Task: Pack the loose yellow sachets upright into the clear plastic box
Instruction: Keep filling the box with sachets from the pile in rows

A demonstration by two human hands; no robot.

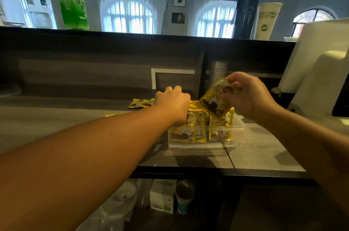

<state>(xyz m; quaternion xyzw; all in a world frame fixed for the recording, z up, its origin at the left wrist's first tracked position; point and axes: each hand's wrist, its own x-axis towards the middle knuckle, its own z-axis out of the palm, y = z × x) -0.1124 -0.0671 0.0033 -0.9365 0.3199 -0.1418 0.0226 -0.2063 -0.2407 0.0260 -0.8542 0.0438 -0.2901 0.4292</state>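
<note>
Grey wood-grain bench (255,157) carries the clear plastic box (229,128), yellow sachets (187,134) standing upright inside. Left hand (173,104) reaches over the box's far side, fingers curled; what they grasp cannot be told. Right hand (249,94) pinches 1 sachet (215,102) tilted above the box. Loose sachets (140,103) lie flat behind.

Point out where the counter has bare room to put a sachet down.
Bare wood runs left of the left forearm, short of the loose sachets at the back. Another bare strip lies between the box and the counter's front edge. It is crowded over the box: left hand, right hand holding a sachet.
</note>
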